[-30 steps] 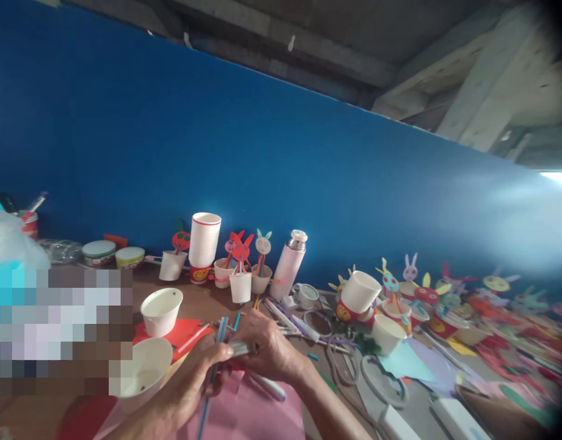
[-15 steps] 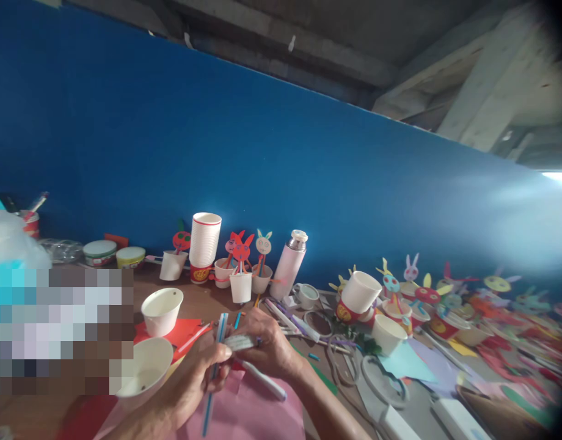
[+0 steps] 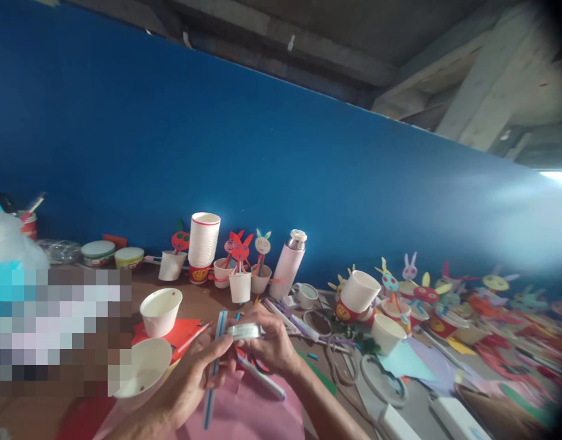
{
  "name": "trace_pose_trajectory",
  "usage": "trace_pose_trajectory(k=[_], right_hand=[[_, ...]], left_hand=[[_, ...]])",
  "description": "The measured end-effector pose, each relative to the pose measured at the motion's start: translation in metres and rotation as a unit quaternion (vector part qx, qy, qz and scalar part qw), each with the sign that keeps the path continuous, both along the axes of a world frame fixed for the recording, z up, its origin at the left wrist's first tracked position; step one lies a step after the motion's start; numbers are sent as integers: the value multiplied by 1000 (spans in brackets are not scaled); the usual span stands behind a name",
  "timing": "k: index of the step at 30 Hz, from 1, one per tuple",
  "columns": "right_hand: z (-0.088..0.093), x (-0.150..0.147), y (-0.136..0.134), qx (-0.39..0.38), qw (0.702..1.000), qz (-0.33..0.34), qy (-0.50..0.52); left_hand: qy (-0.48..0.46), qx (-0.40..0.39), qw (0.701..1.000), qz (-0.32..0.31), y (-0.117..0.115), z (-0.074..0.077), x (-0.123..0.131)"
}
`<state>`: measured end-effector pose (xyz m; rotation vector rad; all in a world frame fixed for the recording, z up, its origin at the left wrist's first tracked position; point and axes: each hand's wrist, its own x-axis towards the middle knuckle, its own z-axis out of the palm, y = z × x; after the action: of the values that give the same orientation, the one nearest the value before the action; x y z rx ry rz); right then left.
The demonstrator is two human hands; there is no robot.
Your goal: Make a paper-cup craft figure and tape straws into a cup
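Observation:
My left hand (image 3: 196,370) is closed around a blue-and-white striped straw (image 3: 209,403), which stands nearly upright and sticks out above and below the fingers. In my right hand (image 3: 274,345) is a roll of tape (image 3: 244,332), pinched between thumb and fingers, its near edge by my left thumb. Whether a strip of tape joins the roll to the straw I cannot tell. Below both hands lies pink paper (image 3: 244,418), with a white pen (image 3: 268,382) slanting across it. Two white paper cups, a farther one (image 3: 160,311) and a nearer one (image 3: 146,366), have small holes and stand left of my hands.
A cup stack (image 3: 204,241), rabbit-faced paper figures in cups (image 3: 240,287) and a pink flask (image 3: 288,266) line the blue wall. More figures, cups, paper and a white cable (image 3: 384,382) crowd the right side. A pixelated area covers the left.
My right hand has turned the tape roll a little, so more of its rim shows. My left hand keeps hold of the straw, which has shifted only slightly.

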<state>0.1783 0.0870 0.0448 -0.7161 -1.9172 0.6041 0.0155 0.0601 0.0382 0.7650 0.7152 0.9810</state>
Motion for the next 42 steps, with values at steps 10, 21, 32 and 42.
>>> trace_pose_trajectory(k=[10,21,32,42], right_hand=[[17,21,-3,-58,994,43,-79],[8,20,0,-146,984,59,-80],[10,18,2,-209,972,108,-3],[12,21,4,-274,949,148,38]], left_hand=[[39,45,997,56,-1,8,7],[172,135,970,109,0,0,13],[157,120,972,128,-5,8,13],[122,96,983,102,0,-4,14]])
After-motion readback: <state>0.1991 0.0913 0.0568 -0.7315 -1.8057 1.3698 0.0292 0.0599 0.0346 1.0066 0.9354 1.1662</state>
